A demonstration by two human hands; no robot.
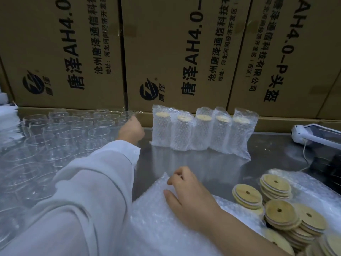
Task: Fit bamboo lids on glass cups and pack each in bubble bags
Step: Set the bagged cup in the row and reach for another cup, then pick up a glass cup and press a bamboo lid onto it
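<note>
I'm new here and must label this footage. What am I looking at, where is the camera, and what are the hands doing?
There is no machine: a person works with bare hands, filmed by a camera on their own head, looking down. On the metal table stand empty glass cups at the left, five packed cups in a row at the back, and bamboo lids piled at the right. The left hand, in a white sleeve, reaches to a cup's rim; whether it holds it is unclear. The right hand curls its fingers on a corner of the stack of bubble bags.
</note>
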